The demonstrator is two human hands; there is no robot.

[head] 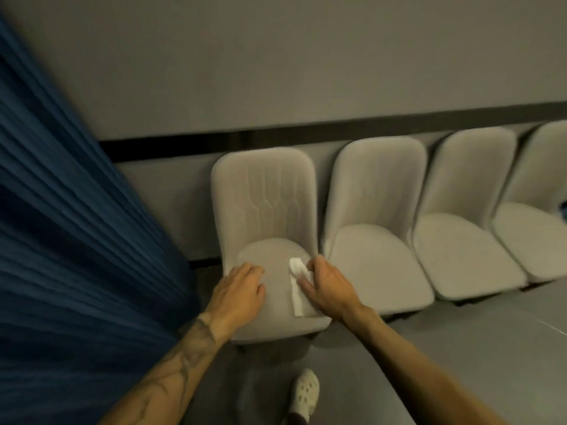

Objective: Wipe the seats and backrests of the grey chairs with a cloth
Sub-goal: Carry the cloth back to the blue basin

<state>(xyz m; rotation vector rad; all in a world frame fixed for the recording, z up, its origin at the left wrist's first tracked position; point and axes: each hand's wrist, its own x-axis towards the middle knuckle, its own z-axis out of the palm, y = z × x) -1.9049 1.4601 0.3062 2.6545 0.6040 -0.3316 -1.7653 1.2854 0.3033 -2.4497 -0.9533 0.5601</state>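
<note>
Head view: four grey chairs (264, 210) (377, 194) (466, 185) (540, 179), one cloth (297, 291), two hands (242, 286) (329, 286)

Left hand (239, 289) and right hand (328, 289) bare. Dark line tattoo (196, 335) runs along left forearm (159, 384). White perforated clog (304, 391) on one foot, dark trouser hem (297, 420) beside it.

blue pleated curtain (67, 240), white clog (305, 391)

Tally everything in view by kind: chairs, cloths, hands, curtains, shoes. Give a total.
grey chairs: 4, the rightmost cut off by the frame
white cloth: 1
hands: 2, left hand and right hand
blue curtain: 1
white shoe: 1
Total: 9
</note>
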